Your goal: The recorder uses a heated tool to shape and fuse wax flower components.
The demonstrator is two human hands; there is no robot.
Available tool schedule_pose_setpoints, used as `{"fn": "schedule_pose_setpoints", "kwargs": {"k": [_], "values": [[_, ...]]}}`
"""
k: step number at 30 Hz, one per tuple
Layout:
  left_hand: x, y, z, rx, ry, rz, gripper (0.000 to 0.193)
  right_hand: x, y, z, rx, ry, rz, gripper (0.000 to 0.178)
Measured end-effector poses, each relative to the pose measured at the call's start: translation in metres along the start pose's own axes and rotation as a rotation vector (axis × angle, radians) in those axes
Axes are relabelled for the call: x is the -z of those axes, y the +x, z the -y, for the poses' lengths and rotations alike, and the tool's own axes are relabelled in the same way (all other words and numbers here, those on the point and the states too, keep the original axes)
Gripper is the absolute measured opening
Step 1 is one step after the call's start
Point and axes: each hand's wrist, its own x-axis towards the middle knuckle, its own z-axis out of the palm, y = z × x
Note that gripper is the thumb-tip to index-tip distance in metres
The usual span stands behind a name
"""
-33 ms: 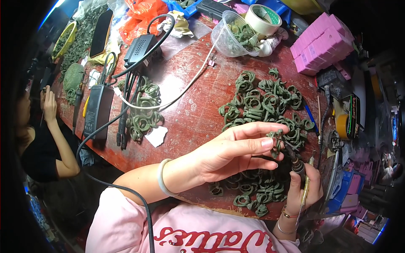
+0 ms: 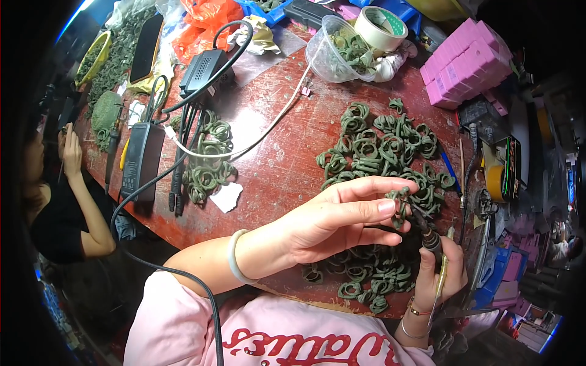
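The left hand (image 2: 326, 224), right of centre in the frame, grasps a small dark green ring-shaped piece (image 2: 400, 197) between thumb and fingertips. The remaining fingers are partly extended. The right hand (image 2: 452, 268), at the lower right, is closed around a pen-shaped tool with a dark cylindrical grip (image 2: 431, 240). The narrow tip of the tool points to the upper left, at the held piece; whether the two touch cannot be told. A slim yellowish rod (image 2: 442, 274) runs along the fingers of the right hand.

A pile of dark green coiled rings (image 2: 390, 146) extends above and below the left hand on the scratched red tabletop (image 2: 287, 161). A smaller group of matching green rings (image 2: 204, 183) lies left of centre, next to a torn white scrap (image 2: 227, 199). A clear plastic tub (image 2: 320, 56) containing further green pieces stands at the upper centre, with a cream-coloured tape roll (image 2: 367, 36) at its right edge. A stack of pink rectangular blocks (image 2: 467, 67) occupies the upper right.
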Motion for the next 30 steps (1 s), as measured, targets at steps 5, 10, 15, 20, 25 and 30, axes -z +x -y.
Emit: {"fn": "schedule_pose_setpoints", "kwargs": {"k": [5,10,15,20,25,30], "values": [[-0.0002,0.0002,-0.0007,0.005,-0.007,0.001,0.042,0.0007,-0.0016,-0.0013,0.005,0.012,-0.021,0.037],[0.0005,-0.0009,0.0003,0.0,0.007,-0.012,0.048,0.0007,0.0002,0.0011,0.0,0.018,-0.02,0.036],[0.0042,-0.0005,0.0014,-0.002,0.01,-0.023,0.038,0.0007,0.0006,0.0017,0.008,0.003,-0.01,0.036],[0.0035,-0.0001,0.0026,0.0,0.028,-0.034,0.038,0.0009,0.0018,0.0015,0.019,-0.017,-0.011,0.036],[0.0042,-0.0007,0.0022,0.006,0.03,-0.034,0.038,0.0001,0.0021,0.0024,0.029,-0.041,-0.005,0.036],[0.0044,-0.0001,0.0029,0.008,0.031,-0.036,0.038,0.0001,0.0017,0.002,0.022,-0.041,-0.007,0.035]]}}
